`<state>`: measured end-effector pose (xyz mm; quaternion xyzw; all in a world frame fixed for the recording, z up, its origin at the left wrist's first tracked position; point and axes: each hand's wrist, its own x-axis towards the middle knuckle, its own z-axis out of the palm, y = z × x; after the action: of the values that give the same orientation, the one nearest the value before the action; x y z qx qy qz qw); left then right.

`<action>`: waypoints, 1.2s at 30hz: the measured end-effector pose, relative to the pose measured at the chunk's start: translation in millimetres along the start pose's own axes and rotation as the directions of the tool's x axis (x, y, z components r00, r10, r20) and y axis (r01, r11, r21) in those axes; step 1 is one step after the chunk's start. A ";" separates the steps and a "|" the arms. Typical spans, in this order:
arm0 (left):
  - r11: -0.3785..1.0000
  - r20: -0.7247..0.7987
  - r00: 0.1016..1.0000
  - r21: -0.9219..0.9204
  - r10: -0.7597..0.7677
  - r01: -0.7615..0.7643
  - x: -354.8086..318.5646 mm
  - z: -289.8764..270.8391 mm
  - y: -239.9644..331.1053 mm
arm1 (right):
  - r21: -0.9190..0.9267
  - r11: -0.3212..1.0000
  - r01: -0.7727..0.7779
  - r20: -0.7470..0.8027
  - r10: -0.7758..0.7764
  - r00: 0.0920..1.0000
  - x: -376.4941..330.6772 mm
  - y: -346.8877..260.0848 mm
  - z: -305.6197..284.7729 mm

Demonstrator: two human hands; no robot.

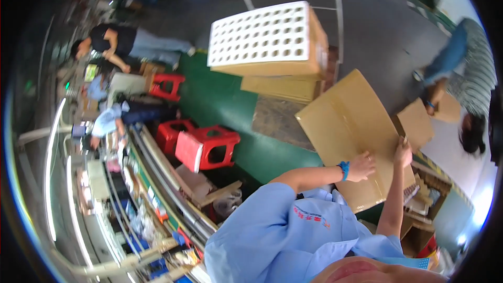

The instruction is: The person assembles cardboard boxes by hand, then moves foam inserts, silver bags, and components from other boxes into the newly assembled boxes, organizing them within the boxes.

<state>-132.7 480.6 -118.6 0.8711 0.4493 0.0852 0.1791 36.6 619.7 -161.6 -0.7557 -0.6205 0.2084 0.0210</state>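
Observation:
A large brown cardboard box (340,120), with a strip of clear tape along its face, is tilted in front of me. My left hand (361,166), a blue band at its wrist, rests on the taped face with its fingers slightly bent and apart. At the box's right edge, my right hand (403,152) is closed around the cardboard. Beyond it stands another carton (277,69), topped by a white foam tray (259,34) with rows of round holes. That carton rests on more flat cardboard.
Red plastic stools (209,147) stand left of me, beside a long workbench (167,178) where people work. On the right, a person (466,73) bends over an open carton (416,123). Cardboard pieces (419,199) are piled at my lower right.

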 end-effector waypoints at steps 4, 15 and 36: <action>0.993 -0.072 0.995 -0.103 -0.068 0.061 0.7 29.5 -17.5 | -0.113 0.987 0.118 -0.073 -0.127 0.989 16.6 -2.8 31.4; 0.927 -0.100 0.946 -0.257 -0.308 0.275 10.0 52.2 -51.1 | -0.255 0.923 0.287 0.082 -0.275 0.958 53.6 -49.9 57.9; 0.840 0.236 0.886 -0.296 -0.398 0.456 -92.0 -15.8 83.7 | -0.253 0.431 0.866 0.229 -0.843 0.487 -156.3 -137.3 -23.4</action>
<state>-128.2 365.0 -70.4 0.7078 0.5942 0.0474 0.3791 -105.4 508.5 -55.2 -0.3216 -0.9426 0.0859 -0.0261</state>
